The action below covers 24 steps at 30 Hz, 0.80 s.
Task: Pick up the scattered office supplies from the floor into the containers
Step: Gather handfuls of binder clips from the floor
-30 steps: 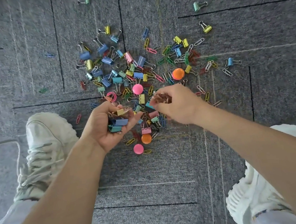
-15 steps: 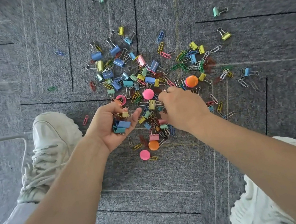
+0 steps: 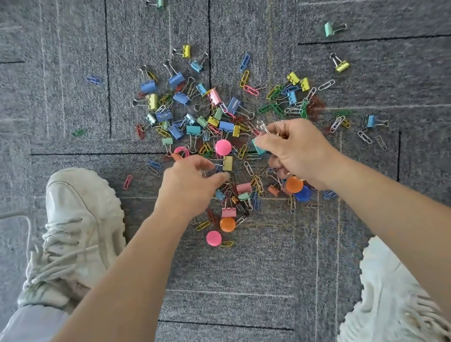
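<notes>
Scattered office supplies [image 3: 211, 120], namely coloured binder clips, paper clips and round discs, lie in a loose heap on the grey carpet floor [image 3: 262, 267], between the person's two white shoes and ahead of them.

Left hand [image 3: 191, 184]: palm down over the near edge of the heap, fingers curled, fingertips just beside a yellow binder clip [image 3: 227, 163]. Whether this grip holds anything cannot be told, as the palm is hidden.

Right hand [image 3: 297, 151]: grip closed round a handful of clips [image 3: 258, 146], with a teal binder clip and silver paper clips protruding past the fingers. The hand is above the right part of the heap.

Discs: one pink disc [image 3: 223, 147] between the hands; an orange disc [image 3: 293, 184] and a blue disc [image 3: 302, 195] touching, below the right wrist.

Strays: a mint binder clip [image 3: 329, 28] and a yellow one [image 3: 341, 65] lie well apart, far right.
</notes>
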Available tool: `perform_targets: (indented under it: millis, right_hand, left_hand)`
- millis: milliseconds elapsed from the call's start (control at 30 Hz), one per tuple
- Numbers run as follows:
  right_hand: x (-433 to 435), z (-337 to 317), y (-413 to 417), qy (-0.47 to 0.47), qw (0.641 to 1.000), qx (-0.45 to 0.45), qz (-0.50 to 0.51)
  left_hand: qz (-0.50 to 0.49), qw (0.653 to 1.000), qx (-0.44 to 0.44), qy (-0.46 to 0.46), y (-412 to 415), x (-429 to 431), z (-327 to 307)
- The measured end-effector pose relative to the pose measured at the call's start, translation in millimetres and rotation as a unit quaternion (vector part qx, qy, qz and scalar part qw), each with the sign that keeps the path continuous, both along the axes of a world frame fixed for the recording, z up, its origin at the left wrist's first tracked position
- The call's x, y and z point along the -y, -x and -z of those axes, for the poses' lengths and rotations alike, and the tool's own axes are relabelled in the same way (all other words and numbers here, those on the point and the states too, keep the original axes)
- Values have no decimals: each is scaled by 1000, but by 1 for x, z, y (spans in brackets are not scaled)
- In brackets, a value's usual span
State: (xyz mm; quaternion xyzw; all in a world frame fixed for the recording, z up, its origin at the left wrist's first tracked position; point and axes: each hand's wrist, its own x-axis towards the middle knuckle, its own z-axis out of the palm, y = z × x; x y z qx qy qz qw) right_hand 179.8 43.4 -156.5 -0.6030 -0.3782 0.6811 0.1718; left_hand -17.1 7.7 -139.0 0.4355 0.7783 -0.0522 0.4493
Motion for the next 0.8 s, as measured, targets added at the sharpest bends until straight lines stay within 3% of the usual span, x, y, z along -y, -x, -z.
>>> perform_targets:
  millis: [233, 433, 700, 800]
  right_hand:
    - [5, -1, -10, 50, 998, -17, 39]
    - [6, -10, -5, 153, 979, -74, 112]
    - [6, -15, -2, 168, 976, -96, 98]
    - [7, -15, -2, 179, 974, -102, 92]
  left_hand:
    - [43, 997, -66, -6, -15, 2, 5]
    - [10, 1000, -4, 7, -10, -1, 4]
    - [-106, 985, 132, 21, 16, 3, 1]
    - [-92, 990, 106, 12, 19, 8, 2]
